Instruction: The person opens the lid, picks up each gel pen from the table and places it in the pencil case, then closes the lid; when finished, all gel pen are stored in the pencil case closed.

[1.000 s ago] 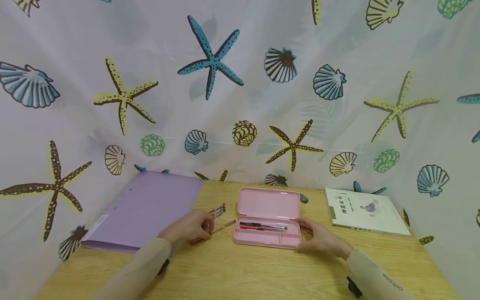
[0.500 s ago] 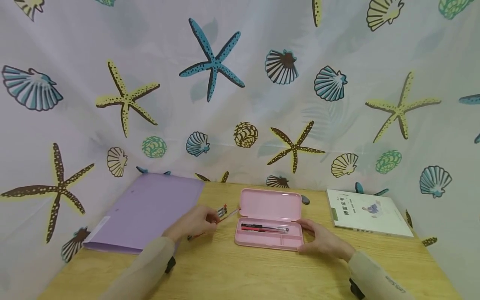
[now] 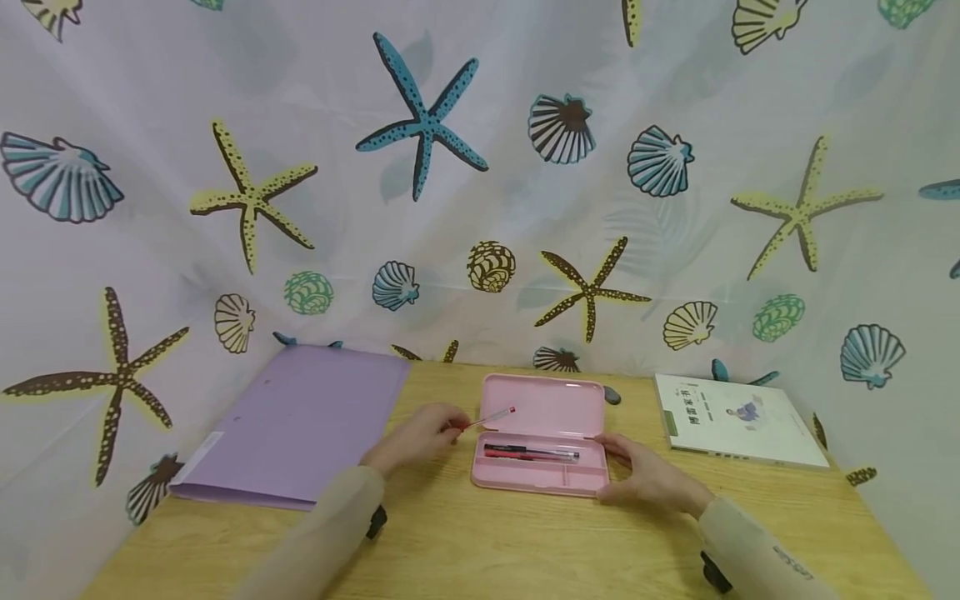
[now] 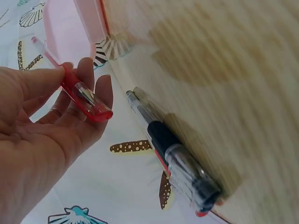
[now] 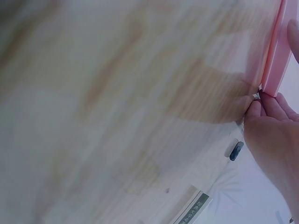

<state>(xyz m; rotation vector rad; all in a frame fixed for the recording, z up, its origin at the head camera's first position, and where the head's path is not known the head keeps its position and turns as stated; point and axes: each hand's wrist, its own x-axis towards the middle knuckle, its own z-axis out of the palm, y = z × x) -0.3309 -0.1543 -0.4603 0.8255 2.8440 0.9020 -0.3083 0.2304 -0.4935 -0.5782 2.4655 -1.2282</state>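
My left hand pinches a red gel pen between thumb and fingers, its tip end pointing right over the pencil case. In the left wrist view the red grip and cap of this pen show at the fingertips. The pink pencil case lies with its lid raised at the back. A black pen and a red pen lie side by side in its long back compartment. My right hand grips the right end of the case, thumb at the front corner and fingers behind.
In the left wrist view a clear pen with a black grip lies on the table, red parts behind it. A purple folder lies at left, a white book at right. A dark pebble-like thing sits behind the case.
My left hand has lifted the red pen off the table and carried it right, towards the pencil case. My right hand has stayed at the case's right end.
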